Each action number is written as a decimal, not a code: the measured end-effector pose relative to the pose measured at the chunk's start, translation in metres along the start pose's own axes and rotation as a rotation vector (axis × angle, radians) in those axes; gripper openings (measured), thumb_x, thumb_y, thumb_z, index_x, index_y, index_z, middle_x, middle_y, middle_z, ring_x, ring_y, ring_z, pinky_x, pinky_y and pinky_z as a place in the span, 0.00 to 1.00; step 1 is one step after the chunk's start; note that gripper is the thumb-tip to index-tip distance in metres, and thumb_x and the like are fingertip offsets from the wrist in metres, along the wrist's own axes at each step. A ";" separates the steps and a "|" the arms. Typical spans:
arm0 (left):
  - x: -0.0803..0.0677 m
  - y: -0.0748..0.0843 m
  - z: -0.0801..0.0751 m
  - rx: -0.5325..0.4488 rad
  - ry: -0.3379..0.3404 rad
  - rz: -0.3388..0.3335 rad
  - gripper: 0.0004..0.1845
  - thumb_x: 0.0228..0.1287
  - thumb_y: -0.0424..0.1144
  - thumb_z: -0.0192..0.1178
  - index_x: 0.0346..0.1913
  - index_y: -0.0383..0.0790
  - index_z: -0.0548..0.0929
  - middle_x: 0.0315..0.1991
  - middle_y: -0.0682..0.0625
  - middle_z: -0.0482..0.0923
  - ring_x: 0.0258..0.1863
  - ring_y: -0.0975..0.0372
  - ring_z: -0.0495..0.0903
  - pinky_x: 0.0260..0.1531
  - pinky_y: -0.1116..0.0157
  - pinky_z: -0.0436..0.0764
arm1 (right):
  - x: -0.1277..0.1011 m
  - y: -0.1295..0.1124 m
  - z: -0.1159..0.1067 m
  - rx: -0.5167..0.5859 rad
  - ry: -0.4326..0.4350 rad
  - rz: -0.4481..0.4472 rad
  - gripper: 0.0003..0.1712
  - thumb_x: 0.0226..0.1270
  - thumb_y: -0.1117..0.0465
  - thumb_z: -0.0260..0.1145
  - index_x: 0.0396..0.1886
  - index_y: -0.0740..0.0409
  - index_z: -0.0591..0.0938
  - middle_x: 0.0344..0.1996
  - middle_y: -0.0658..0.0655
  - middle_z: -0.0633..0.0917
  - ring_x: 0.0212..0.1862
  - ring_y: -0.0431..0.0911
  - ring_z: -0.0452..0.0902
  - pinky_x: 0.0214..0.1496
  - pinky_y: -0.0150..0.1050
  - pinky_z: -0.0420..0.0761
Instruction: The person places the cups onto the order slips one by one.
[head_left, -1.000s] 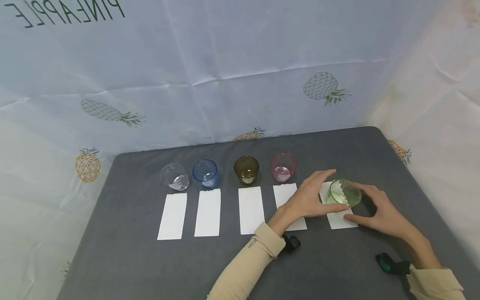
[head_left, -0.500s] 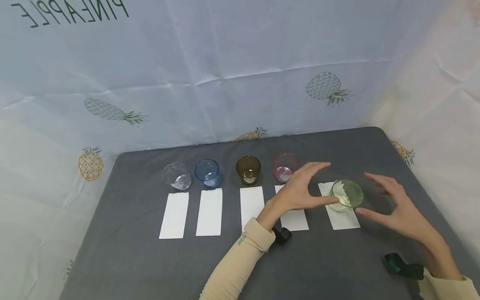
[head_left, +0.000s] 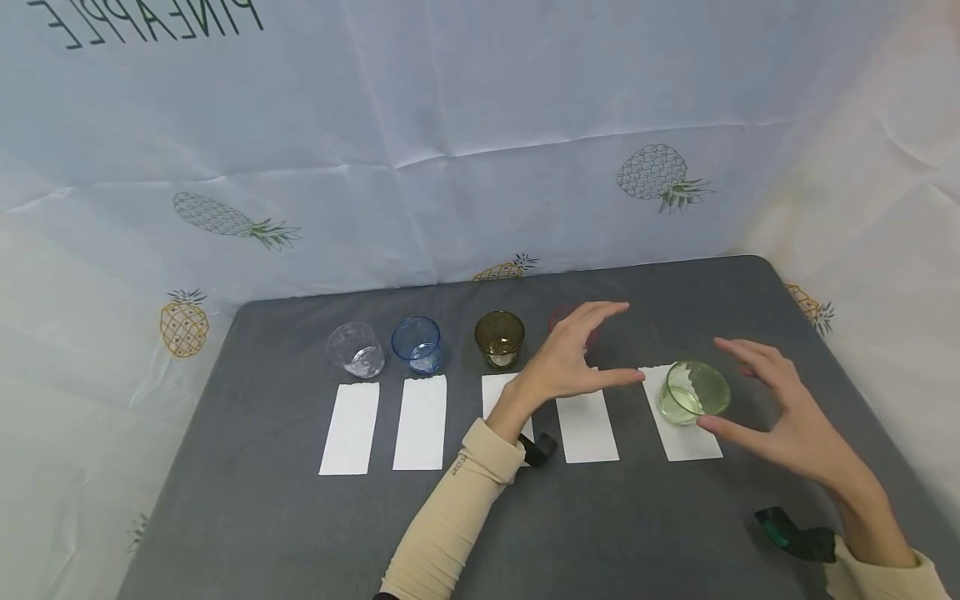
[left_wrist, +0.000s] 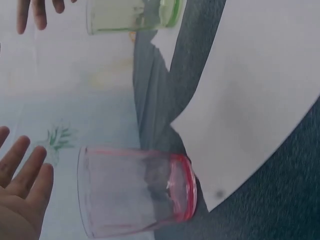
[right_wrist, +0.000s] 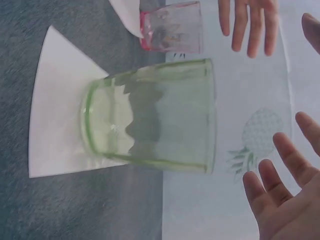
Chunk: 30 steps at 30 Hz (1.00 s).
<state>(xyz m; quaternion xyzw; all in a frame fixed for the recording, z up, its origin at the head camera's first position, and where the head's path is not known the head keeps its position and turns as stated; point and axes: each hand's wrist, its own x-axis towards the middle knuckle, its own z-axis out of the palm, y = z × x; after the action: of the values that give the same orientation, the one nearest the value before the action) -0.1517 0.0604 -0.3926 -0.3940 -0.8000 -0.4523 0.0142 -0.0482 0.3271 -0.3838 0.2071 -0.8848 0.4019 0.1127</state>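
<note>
A green glass [head_left: 693,393] stands upright on the rightmost white paper strip [head_left: 693,442]. Just right of it is my right hand [head_left: 787,417], fingers spread and thumb near the rim, holding nothing; the right wrist view shows a gap between these fingers and the green glass [right_wrist: 150,117]. My left hand [head_left: 566,358] hovers in front of the pink glass, thumb and fingers apart, with nothing in its grasp. That hand hides most of the pink glass in the head view, but the left wrist view shows the pink glass [left_wrist: 135,192] upright behind its paper strip [left_wrist: 250,100].
Left of my left hand stand a brown glass [head_left: 499,340], a blue glass [head_left: 417,344] and a clear glass [head_left: 356,350]. White paper strips [head_left: 420,425] lie before them on the dark grey table [head_left: 262,542]. A pineapple-print cloth [head_left: 450,208] hangs behind.
Both hands have come away from the green glass. My left hand has moved left to the pink glass; my right hand drew back to the right. The green glass stays on its paper.
</note>
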 end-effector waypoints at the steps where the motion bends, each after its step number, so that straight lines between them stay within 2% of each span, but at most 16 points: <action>1: 0.000 -0.001 -0.002 0.002 0.004 0.003 0.43 0.46 0.53 0.70 0.66 0.48 0.64 0.63 0.60 0.62 0.58 0.74 0.61 0.51 0.70 0.71 | 0.001 -0.001 0.000 -0.001 0.000 -0.006 0.58 0.27 0.72 0.81 0.66 0.59 0.65 0.62 0.57 0.66 0.58 0.39 0.57 0.54 0.22 0.58; 5: 0.000 -0.006 -0.010 0.023 0.014 0.007 0.43 0.46 0.54 0.70 0.66 0.47 0.64 0.63 0.58 0.62 0.58 0.73 0.62 0.51 0.70 0.71 | 0.005 -0.004 0.001 -0.011 0.009 -0.048 0.59 0.24 0.72 0.81 0.66 0.61 0.66 0.61 0.59 0.67 0.56 0.39 0.59 0.54 0.23 0.58; 7: 0.000 -0.008 -0.014 0.032 0.017 0.007 0.43 0.46 0.55 0.70 0.66 0.47 0.64 0.63 0.58 0.62 0.61 0.73 0.60 0.56 0.71 0.66 | 0.007 -0.010 0.002 -0.014 0.020 -0.069 0.59 0.22 0.72 0.81 0.65 0.63 0.66 0.60 0.59 0.67 0.55 0.38 0.60 0.54 0.22 0.58; 13: 0.000 -0.015 -0.027 0.050 0.031 -0.004 0.43 0.45 0.56 0.70 0.65 0.47 0.65 0.62 0.58 0.64 0.61 0.73 0.59 0.59 0.72 0.62 | 0.020 -0.042 0.004 0.043 0.050 -0.133 0.54 0.23 0.76 0.79 0.61 0.68 0.70 0.55 0.65 0.70 0.56 0.40 0.63 0.55 0.24 0.62; 21: 0.000 -0.026 -0.040 0.081 0.026 -0.040 0.42 0.45 0.54 0.70 0.65 0.47 0.66 0.61 0.55 0.64 0.58 0.68 0.65 0.52 0.64 0.73 | 0.033 -0.058 0.016 0.163 -0.007 -0.220 0.47 0.32 0.74 0.76 0.60 0.71 0.69 0.56 0.68 0.69 0.58 0.46 0.63 0.56 0.28 0.64; 26: -0.002 -0.030 -0.042 0.125 -0.008 -0.073 0.43 0.46 0.55 0.69 0.66 0.48 0.64 0.62 0.55 0.62 0.58 0.63 0.66 0.51 0.65 0.73 | 0.036 -0.062 0.028 0.206 -0.041 -0.212 0.48 0.33 0.75 0.76 0.61 0.70 0.68 0.57 0.68 0.68 0.60 0.47 0.62 0.57 0.28 0.62; 30: -0.003 -0.032 -0.042 0.164 -0.026 -0.093 0.44 0.46 0.56 0.69 0.67 0.48 0.64 0.63 0.54 0.62 0.58 0.64 0.66 0.51 0.68 0.72 | 0.037 -0.061 0.042 0.189 -0.075 -0.181 0.49 0.34 0.74 0.76 0.63 0.66 0.68 0.58 0.65 0.68 0.61 0.46 0.61 0.57 0.27 0.61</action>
<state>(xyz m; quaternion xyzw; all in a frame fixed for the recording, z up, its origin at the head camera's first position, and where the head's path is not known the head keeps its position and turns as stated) -0.1842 0.0189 -0.3916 -0.3595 -0.8519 -0.3805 0.0151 -0.0548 0.2487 -0.3568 0.3107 -0.8242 0.4638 0.0952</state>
